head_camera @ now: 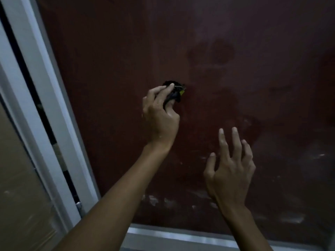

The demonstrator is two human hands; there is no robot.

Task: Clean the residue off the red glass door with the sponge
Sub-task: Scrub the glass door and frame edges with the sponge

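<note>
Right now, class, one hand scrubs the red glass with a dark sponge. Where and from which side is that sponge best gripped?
Grip the sponge across its bunched back, coming from the side facing away from the red glass door, as the left hand does: fingers over the top, thumb underneath. It looks small and crumpled, so probably a pinch leaves its face free against the glass. The right hand holds nothing.

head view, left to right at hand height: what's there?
Pale door frame → left hand gripping the dark sponge against the red glass door → right hand, fingers spread, holding nothing → whitish residue smears low on the glass.
</note>
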